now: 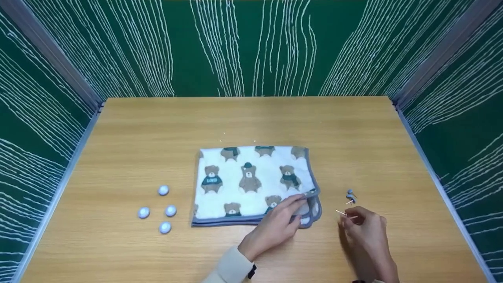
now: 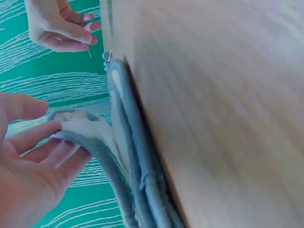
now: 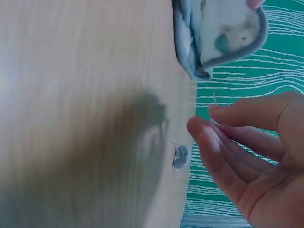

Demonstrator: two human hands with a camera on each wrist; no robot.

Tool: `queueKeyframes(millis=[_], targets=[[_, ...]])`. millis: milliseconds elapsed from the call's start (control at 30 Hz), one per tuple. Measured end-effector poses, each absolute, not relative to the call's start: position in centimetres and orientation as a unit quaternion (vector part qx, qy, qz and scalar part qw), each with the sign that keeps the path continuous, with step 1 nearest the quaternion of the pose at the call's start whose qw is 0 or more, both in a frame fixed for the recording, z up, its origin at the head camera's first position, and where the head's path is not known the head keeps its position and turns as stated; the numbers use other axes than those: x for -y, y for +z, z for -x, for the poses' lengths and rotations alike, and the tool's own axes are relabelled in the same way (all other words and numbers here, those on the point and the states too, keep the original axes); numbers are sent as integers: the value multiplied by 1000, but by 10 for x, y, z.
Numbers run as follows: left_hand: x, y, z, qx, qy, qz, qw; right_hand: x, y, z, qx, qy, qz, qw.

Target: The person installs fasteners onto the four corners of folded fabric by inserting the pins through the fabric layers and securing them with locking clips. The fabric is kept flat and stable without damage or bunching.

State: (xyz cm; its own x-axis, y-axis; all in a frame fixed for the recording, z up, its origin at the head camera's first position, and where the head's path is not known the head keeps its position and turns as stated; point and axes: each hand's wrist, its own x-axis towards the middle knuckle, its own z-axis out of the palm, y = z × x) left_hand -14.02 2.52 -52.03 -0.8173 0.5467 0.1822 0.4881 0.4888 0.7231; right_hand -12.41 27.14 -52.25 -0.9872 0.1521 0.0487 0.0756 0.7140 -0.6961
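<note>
A folded white blanket (image 1: pixel 232 200) with brown bears and a grey-blue border lies mid-table. My left hand (image 1: pixel 277 222) is at its near right corner. There, in the left wrist view, the top layer's raised corner (image 2: pixel 78 126) rests against my extended fingers (image 2: pixel 40 142), with my thumb apart. To the blanket's right, my right hand (image 1: pixel 365 230) pinches a thin metal pin (image 3: pixel 214 99) between thumb and fingertips. A second thin shaft shows beside the fingertips in the head view. Just beyond this hand lie several small blue-headed pins (image 1: pixel 351 196).
Several pale blue-white round caps (image 1: pixel 170 211) lie left of the blanket. Small white specks (image 1: pixel 254 140) dot the wooden table (image 1: pixel 118 157) behind it. Green panels (image 1: pixel 243 47) with white lines stand behind the table and along both sides.
</note>
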Motion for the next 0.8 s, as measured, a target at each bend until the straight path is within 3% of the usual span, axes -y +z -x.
queueKeyframes(millis=[400, 800], targets=[[-13, -514, 146, -832, 461, -301, -69, -244, -515, 135, 914, 378, -13, 146], [-5, -510, 145, -831, 469, -290, -67, -208, -506, 144, 908, 397, -23, 133]])
